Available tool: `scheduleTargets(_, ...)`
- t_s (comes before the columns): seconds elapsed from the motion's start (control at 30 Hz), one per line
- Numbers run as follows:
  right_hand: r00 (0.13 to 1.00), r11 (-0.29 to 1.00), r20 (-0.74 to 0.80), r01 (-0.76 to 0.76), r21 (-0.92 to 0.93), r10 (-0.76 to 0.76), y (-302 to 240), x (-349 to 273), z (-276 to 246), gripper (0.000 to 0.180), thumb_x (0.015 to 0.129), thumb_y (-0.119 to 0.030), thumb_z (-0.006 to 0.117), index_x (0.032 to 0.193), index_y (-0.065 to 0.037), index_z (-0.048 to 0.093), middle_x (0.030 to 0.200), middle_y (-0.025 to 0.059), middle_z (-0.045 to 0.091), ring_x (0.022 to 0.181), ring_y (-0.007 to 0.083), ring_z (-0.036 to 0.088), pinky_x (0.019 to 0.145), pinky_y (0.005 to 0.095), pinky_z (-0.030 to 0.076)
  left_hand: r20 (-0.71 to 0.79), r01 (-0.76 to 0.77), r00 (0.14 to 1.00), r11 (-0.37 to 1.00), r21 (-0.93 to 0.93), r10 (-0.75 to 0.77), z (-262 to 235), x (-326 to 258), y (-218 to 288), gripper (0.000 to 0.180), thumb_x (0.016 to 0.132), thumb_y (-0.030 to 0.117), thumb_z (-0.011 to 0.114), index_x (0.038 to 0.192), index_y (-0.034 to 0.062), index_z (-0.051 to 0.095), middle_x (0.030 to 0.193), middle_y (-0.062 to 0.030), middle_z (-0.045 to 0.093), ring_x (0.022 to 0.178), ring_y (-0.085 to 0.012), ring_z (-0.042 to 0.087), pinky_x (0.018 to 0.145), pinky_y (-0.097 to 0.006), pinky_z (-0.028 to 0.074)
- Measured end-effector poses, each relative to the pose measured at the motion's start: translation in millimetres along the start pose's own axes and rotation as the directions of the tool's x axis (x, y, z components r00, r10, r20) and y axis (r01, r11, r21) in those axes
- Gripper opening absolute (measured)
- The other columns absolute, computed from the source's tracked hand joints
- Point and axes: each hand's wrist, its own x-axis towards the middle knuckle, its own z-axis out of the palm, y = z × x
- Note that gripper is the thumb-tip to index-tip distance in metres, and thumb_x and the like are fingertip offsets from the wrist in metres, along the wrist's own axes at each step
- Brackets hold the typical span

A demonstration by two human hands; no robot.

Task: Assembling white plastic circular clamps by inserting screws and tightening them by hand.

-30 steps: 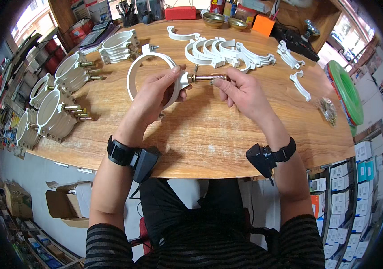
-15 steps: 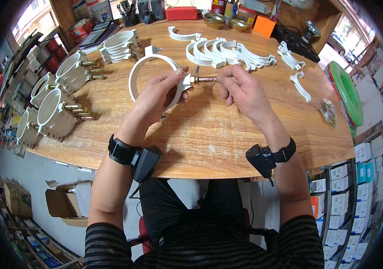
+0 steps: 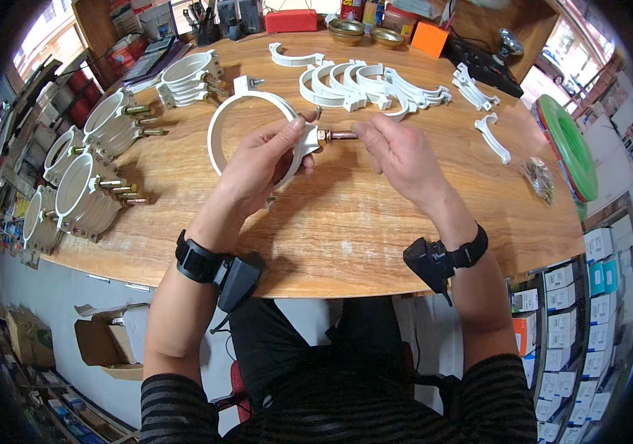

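Note:
A round white pipe clamp (image 3: 216, 133) is gripped in my left hand (image 3: 263, 154), which closes over its right side with the thumb near the lug. From that lug a brass-coloured bolt (image 3: 340, 135) with a hex nut sticks out to the right. The fingers of my right hand (image 3: 398, 152) pinch the bolt's free end. A screw (image 3: 255, 81) protrudes from the clamp's upper lug. Behind my hands lies a row of loose white clamp halves (image 3: 353, 85). A small metal screw (image 3: 319, 112) shows just above the bolt.
Assembled clamps with bolts (image 3: 91, 192) stand stacked along the table's left side. Single clamp halves (image 3: 492, 137) and a bag of small hardware (image 3: 537, 180) lie at the right. Brass bowls (image 3: 346, 31), a red case (image 3: 291, 21) and an orange box (image 3: 430, 41) line the back.
My right fingers have closed further around the bolt's end and turned slightly. The left hand still holds the clamp. The whole view has shifted a little.

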Motion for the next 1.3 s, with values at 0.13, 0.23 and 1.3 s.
scheduleTargets(0.13,0.994,0.985,0.038,-0.103,0.137,0.098,-1,1,2,0.037,0.088,-0.033,0.046,0.069,-0.002,0.05,0.05,0.011,0.049,0.046,0.0246,0.049,0.044,0.0346,0.037,-0.074,-0.063,0.995,0.998,0.031,0.065,4,0,0,0.04,0.088,0.027,0.048,0.117,-0.0008,0.047,0.079,-0.003,0.056,0.064,-0.0084,0.053,0.055,-0.018,0.04)
scheduleTargets(0.23,0.968,0.927,0.125,-0.245,0.286,0.217,-4,0,2,0.038,0.089,-0.033,0.044,0.069,-0.002,0.05,0.047,0.0069,0.046,0.042,0.0171,0.047,0.042,0.0302,0.036,-0.088,-0.088,0.992,0.992,0.094,0.096,4,0,0,0.04,0.088,0.028,0.049,0.115,-0.0005,0.049,0.078,-0.0021,0.057,0.063,-0.007,0.052,0.053,-0.016,0.038)
scheduleTargets(1.3,0.869,0.784,0.277,-0.492,0.379,0.411,-9,4,3,0.044,0.088,-0.04,0.042,0.071,0.0,0.049,0.048,0.004,0.046,0.04,0.0109,0.045,0.039,0.0233,0.036,-0.073,-0.139,0.985,0.969,0.204,0.156,-4,3,1,0.041,0.086,0.03,0.051,0.115,0.0,0.05,0.077,-0.0021,0.056,0.064,-0.0069,0.051,0.055,-0.017,0.038)
